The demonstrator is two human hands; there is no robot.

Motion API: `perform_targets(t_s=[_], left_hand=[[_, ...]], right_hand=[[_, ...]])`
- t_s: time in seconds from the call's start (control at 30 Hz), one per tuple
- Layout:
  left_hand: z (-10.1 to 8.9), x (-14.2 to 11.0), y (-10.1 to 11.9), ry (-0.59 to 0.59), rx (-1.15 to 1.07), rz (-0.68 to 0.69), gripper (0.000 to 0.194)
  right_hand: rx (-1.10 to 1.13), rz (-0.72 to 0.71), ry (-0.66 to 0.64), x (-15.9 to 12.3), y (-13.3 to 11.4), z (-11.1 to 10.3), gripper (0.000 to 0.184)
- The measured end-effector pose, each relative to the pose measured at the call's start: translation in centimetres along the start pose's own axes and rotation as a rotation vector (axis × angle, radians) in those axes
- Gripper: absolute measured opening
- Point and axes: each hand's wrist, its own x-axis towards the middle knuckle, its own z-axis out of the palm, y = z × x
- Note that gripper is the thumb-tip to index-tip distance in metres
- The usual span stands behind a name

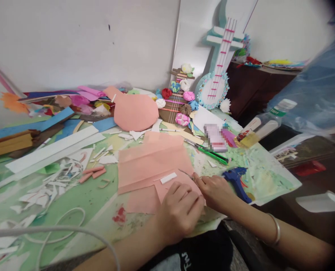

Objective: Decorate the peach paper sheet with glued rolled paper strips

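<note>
The left hand [181, 209] is held with its fingers curled over 1 cut piece of salmon-pink sheet [163, 190]; whether it is gripped cannot be told. The right hand [214, 190] is set at that piece's edge, fingers bent and nearly closed; what is pinched cannot be made out. On the piece, 1 small white rectangular strip [168, 178] is seen. Behind it, 1 larger creased salmon-pink sheet [153, 158] is spread on the green-covered worktop [99, 203]. To the right, 1 green-handled craft knife [212, 153] and 1 blue glue gun [236, 182] are laid. Farther back, 1 salmon-pink lute-shaped cutout [136, 113] and 1 brown flower-trimmed model lute [170, 111] are placed.
</note>
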Motion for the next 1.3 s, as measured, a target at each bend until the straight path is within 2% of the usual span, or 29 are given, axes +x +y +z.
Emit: perform_targets(t_s=[0.1, 0.2, 0.3, 0.37, 0.57, 0.67, 0.83, 0.97, 1.3], left_hand=[[-0.6, 0.6, -1.5, 0.001, -0.092, -0.036, 0.018], [-1.4, 1.5, -4.2, -0.025, -0.224, -0.088, 0.012], [-2.0, 2.4, -7.2, -0.131, -0.381, -0.165, 0.01], [-2.2, 2.9, -9.2, -0.151, -0.455, -0.264, 0.009], [-1.2, 3.0, -14.9, -0.194, -0.536, -0.612, 0.008], [-0.2, 2.3, -16.9, -0.211, -0.54, -0.667, 0.01], [1.6, 0.5, -18.8, -0.249, -0.532, -0.708, 0.015], [2.7, -0.5, -19.8, -0.286, -0.536, -0.714, 0.011], [3.8, -1.8, -20.2, -0.307, -0.563, -0.703, 0.01]], right_hand=[[0.039, 0.009, 0.0, 0.2, 0.2, -0.2, 0.042], [0.094, -0.017, -0.007, 0.7, 1.0, -0.3, 0.036], [0.167, -0.076, -0.024, 1.6, 2.1, -0.3, 0.035], [0.221, -0.127, -0.037, 2.3, 2.8, -0.2, 0.033], [0.368, -0.235, -0.064, 4.2, 3.9, 0.2, 0.03], [0.433, -0.255, -0.074, 4.9, 3.9, 0.5, 0.029], [0.531, -0.268, -0.095, 5.7, 3.6, 1.0, 0.025], [0.598, -0.276, -0.122, 5.9, 3.7, 1.6, 0.022], [0.689, -0.277, -0.143, 6.0, 4.1, 2.0, 0.028]])
